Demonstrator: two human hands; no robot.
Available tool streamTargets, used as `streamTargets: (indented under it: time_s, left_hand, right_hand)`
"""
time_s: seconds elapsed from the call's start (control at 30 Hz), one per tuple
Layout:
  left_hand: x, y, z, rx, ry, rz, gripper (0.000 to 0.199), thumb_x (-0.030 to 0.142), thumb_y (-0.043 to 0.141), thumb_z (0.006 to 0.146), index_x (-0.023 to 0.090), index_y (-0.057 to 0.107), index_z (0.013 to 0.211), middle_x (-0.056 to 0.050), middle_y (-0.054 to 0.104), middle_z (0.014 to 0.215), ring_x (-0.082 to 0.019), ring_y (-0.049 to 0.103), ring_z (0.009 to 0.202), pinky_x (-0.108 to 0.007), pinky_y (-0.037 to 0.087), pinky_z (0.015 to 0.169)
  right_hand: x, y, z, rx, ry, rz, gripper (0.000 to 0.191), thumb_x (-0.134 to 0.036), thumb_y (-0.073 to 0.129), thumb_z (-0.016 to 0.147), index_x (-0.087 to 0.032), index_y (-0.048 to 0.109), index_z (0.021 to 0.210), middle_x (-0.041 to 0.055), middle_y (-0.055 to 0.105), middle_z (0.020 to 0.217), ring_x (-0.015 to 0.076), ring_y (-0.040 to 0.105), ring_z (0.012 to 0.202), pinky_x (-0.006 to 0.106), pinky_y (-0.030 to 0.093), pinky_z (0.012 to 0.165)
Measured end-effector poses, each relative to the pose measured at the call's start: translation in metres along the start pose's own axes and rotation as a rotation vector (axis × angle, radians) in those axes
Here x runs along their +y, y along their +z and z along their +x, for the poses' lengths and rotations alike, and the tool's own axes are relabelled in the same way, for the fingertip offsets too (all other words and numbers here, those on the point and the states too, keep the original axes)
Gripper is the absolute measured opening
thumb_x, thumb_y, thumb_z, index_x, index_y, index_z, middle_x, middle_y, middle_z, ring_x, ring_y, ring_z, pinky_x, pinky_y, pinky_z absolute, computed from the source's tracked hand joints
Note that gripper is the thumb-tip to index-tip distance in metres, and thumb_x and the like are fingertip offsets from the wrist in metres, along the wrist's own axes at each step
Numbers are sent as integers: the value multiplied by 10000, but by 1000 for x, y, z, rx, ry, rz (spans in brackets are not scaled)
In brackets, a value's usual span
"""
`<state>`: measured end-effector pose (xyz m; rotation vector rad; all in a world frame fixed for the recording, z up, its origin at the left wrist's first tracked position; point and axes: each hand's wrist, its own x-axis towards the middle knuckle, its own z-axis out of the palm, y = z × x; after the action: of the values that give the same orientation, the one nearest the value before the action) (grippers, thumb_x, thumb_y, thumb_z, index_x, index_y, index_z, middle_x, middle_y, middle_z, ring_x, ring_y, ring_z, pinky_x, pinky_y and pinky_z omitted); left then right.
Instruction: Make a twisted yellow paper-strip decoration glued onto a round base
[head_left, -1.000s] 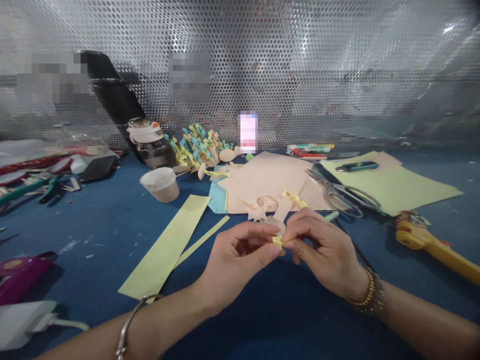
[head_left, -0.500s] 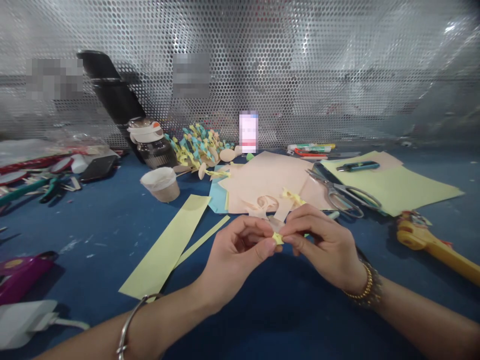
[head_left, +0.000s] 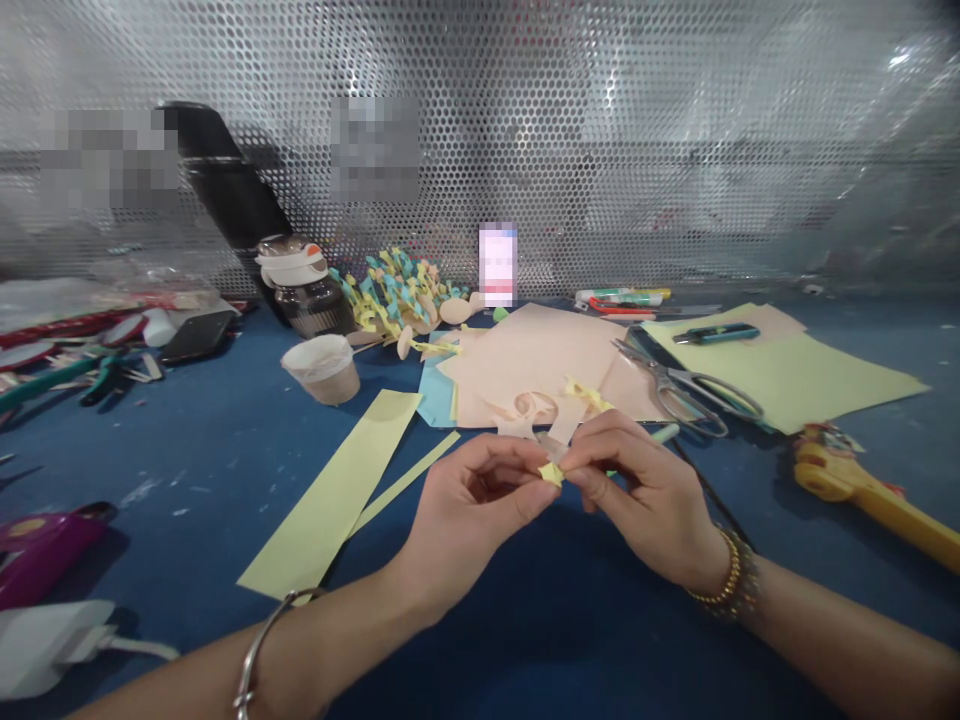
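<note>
A small yellow folded-paper star sits between my fingertips, low over the blue table. My left hand is closed, pinching the star from the left with thumb and fingers. From the other side, my right hand is closed too, thumb and forefinger pressed at the star's right edge. Left of my hands lie a wide yellow paper strip and a narrow yellow strip. Just beyond my fingers are pink paper sheets with curled scraps and yellow folded-paper pieces.
Scissors and a utility knife lie at right, near a yellow-handled tool. A paper cup, a dark jar and a bundle of paper-star sticks stand at back left. A white plug is front left.
The star has turned slightly between my fingers, and more of its face shows. My right hand has shifted a little; everything on the table stays put.
</note>
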<state>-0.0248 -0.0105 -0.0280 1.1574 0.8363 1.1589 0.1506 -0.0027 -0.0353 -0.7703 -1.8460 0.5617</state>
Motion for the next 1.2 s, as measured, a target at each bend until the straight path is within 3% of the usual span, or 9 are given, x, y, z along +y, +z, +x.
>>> streamTargets:
  time_s: [0.2,0.4,0.67,0.9,1.07,1.2]
  left_hand:
    - [0,-1,0,-8,27,42,124,177,715,730,181,695,851,-15,712,852,-97,646,715,-172,528,674]
    - [-1,-2,-1,-12,-11,-4,172,184,711,734,183,681,904,-14,723,821,-113,676,694,-201,563,677]
    - [1,0,-1,-5,-71,-25,118,181,727,715,165,719,832,-22,737,735,-136,696,681,-203,574,649]
    - [-1,2,0,-14,-38,-29,212,126,760,654,174,723,857,-16,744,757,-134,690,693,-215,565,689]
    - [-2,-1,0,6,1,36,185,161,722,716,198,708,897,-4,737,825,-106,675,708,-179,549,677]
    - [-1,-1,-1,-1,19,56,144,177,705,739,184,672,878,-6,722,790,-123,681,719,-201,552,683]
  right_hand:
    - [1,-1,0,12,26,45,167,-121,554,860,-209,627,982,11,544,861,50,529,520,205,490,466]
    - [2,-1,1,-10,7,-21,104,-130,613,817,-211,652,870,33,567,840,120,569,669,229,516,499]
    - [-2,-4,3,-13,-79,-136,86,-128,595,829,-209,624,827,24,571,800,119,557,656,227,499,509]
    - [-4,-2,3,14,-82,-202,94,-108,560,846,-188,586,805,28,560,776,135,542,712,249,485,578]
    - [-1,0,2,-1,-25,-83,68,-140,590,837,-202,603,813,18,572,778,123,547,664,233,479,519]
    - [4,0,1,-17,97,18,118,-171,557,866,-215,619,956,10,556,836,76,553,549,225,486,483]
